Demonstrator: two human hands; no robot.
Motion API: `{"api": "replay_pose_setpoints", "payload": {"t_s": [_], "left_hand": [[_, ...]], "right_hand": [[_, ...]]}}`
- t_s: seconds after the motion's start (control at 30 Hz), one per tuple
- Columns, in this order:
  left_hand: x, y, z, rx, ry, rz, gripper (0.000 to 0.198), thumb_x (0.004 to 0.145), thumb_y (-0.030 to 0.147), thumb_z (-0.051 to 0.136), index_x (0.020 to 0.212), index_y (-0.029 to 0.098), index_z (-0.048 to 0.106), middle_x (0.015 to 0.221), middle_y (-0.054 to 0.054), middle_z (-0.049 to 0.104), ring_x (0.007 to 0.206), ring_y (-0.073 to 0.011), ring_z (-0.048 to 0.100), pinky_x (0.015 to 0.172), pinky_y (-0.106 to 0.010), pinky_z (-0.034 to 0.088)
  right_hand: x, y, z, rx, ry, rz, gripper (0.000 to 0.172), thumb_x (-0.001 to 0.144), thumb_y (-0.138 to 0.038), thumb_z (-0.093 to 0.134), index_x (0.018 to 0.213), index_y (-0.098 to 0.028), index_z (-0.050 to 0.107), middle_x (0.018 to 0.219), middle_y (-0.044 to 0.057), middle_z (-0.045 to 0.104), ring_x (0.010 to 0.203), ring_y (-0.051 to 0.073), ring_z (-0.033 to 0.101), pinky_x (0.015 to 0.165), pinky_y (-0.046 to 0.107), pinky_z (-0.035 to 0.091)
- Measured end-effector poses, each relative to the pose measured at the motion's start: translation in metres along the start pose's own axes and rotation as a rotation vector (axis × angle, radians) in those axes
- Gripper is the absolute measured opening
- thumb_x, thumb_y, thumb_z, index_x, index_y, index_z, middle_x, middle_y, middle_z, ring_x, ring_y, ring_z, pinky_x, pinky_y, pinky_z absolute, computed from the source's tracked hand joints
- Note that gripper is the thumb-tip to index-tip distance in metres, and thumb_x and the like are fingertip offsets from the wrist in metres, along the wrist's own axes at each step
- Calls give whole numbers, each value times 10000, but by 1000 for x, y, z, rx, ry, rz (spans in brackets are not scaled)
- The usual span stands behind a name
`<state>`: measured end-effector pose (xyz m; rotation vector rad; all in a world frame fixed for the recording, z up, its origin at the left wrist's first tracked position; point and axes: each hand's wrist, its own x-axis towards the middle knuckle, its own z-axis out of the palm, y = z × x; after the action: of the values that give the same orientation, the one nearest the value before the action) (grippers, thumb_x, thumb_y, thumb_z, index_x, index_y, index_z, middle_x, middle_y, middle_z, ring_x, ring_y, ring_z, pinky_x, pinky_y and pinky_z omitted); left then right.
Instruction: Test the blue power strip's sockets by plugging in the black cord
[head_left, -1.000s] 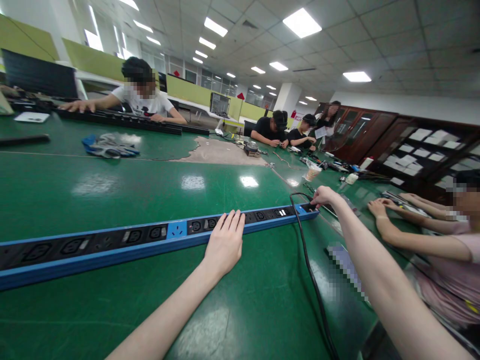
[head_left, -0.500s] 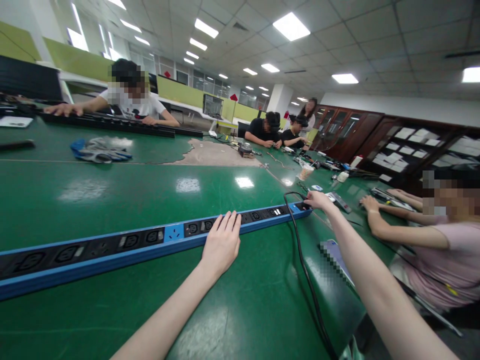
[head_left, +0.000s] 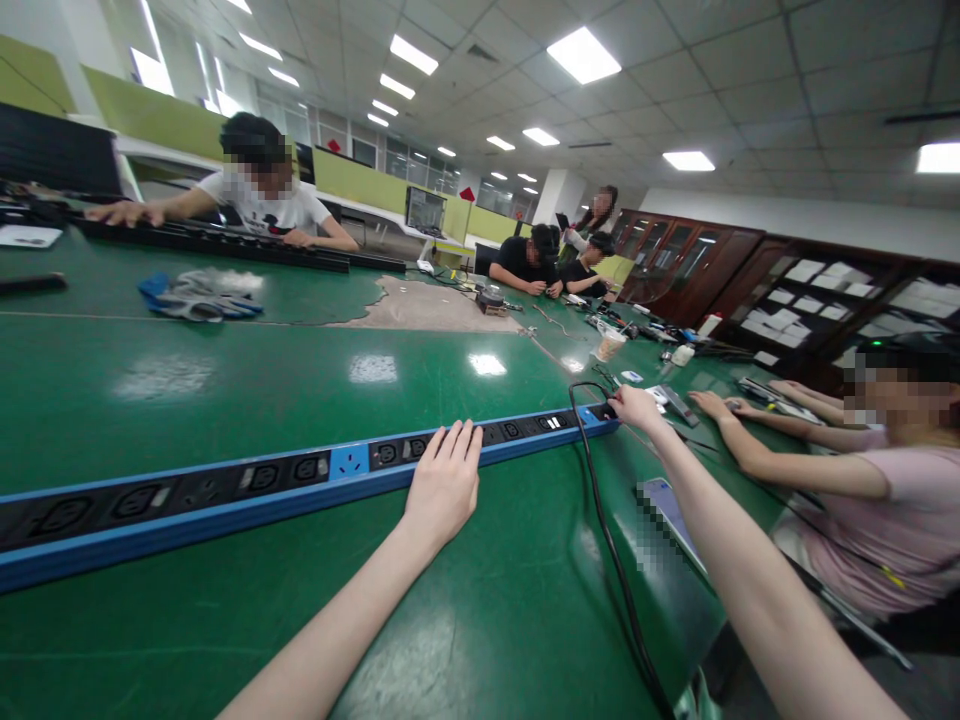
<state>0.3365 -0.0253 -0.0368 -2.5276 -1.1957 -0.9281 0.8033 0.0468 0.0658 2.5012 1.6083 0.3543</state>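
A long blue-and-black power strip [head_left: 350, 462] lies slantwise across the green table, its sockets facing up. My left hand [head_left: 444, 482] rests flat over the middle of it, fingers stretched out and holding nothing. At the strip's far right end, my right hand [head_left: 636, 408] is closed on the end of a black power cord [head_left: 598, 483]. The fingers hide that end, so I cannot tell how far it sits in the strip. From there the cord loops back over the strip and runs down to the table's near edge.
A phone [head_left: 673, 515] lies by my right forearm. Work gloves [head_left: 199, 294] lie at the far left, and a drink cup [head_left: 610, 345] stands beyond my right hand. A co-worker in pink [head_left: 862, 500] sits close on the right; other people work across the green table [head_left: 247, 390].
Both of my hands keep their places on the strip and cord. The co-worker on the right has moved a hand leftward over the table. A standing person in the back has shifted.
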Motion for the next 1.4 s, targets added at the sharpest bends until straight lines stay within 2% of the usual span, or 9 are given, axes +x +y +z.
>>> {"api": "replay_pose_setpoints", "payload": {"t_s": [0.23, 0.47, 0.7, 0.87, 0.97, 1.07, 1.2, 1.3, 1.4], "left_hand": [[0, 0, -1, 8, -11, 1, 623, 983, 196, 490, 1596, 86, 504, 1649, -184, 492, 1548, -317, 447, 1318, -503, 299], [0, -1, -1, -4, -11, 10, 652, 969, 206, 497, 1611, 91, 485, 1655, -191, 480, 1550, -318, 443, 1314, -512, 304], [-1, -2, -1, -4, -8, 3, 658, 964, 203, 501, 1613, 94, 479, 1656, -181, 485, 1556, -309, 436, 1318, -500, 291], [-1, -2, -1, -2, -7, 2, 643, 968, 206, 502, 1601, 94, 493, 1649, -180, 495, 1551, -307, 443, 1319, -497, 288], [-1, -1, -1, 5, -4, -5, 631, 974, 206, 498, 1595, 91, 500, 1645, -182, 499, 1549, -304, 447, 1318, -492, 289], [-1, -1, -1, 2, -1, -3, 625, 978, 220, 503, 1590, 94, 504, 1642, -182, 504, 1548, -302, 449, 1314, -491, 295], [-1, -2, -1, -3, 15, 3, 634, 971, 223, 524, 1594, 113, 502, 1636, -174, 514, 1542, -301, 458, 1307, -497, 302], [-1, -1, -1, -2, 7, 2, 626, 978, 218, 516, 1592, 97, 498, 1644, -185, 500, 1545, -297, 451, 1317, -486, 285], [-2, -1, -1, -8, -7, 0, 634, 976, 209, 515, 1597, 88, 485, 1656, -187, 483, 1557, -292, 433, 1329, -478, 258]], "right_hand": [[6, 1, -6, 24, -40, -12, 304, 1011, -374, 571, 1063, -152, 773, 1012, 178, 796, 1100, 303, 749, 900, 315, 524], [1, -2, 0, 35, 13, 36, 343, 1048, -361, 522, 1191, -103, 697, 1054, 235, 781, 1129, 345, 743, 935, 374, 530], [3, 12, -8, 439, -155, 110, 338, 1071, -348, 499, 1356, -179, 565, 1108, 147, 788, 697, 202, 767, 683, 280, 550], [-5, 15, -10, 287, -33, 4, 293, 1003, -354, 614, 1235, -185, 674, 1059, 130, 789, 881, 248, 764, 787, 294, 535], [-7, 17, -15, 173, 52, -66, 288, 961, -373, 658, 1170, -190, 735, 1181, 144, 766, 1088, 287, 723, 869, 307, 519], [-11, 15, -23, 171, 88, -90, 295, 957, -390, 662, 1165, -200, 748, 1177, 139, 768, 1088, 289, 719, 894, 322, 521], [-24, -8, -34, 602, 7, 20, 373, 1033, -366, 564, 1346, -172, 624, 953, 118, 809, 856, 239, 765, 803, 306, 565], [-36, -34, -37, 962, -133, 92, 447, 1062, -364, 526, 1455, -152, 511, 948, 143, 816, 788, 220, 775, 734, 286, 584], [-45, -57, -37, 1051, -127, 151, 522, 1062, -520, 501, 1426, -150, 559, 912, 163, 808, 760, 238, 774, 709, 310, 589]]}}
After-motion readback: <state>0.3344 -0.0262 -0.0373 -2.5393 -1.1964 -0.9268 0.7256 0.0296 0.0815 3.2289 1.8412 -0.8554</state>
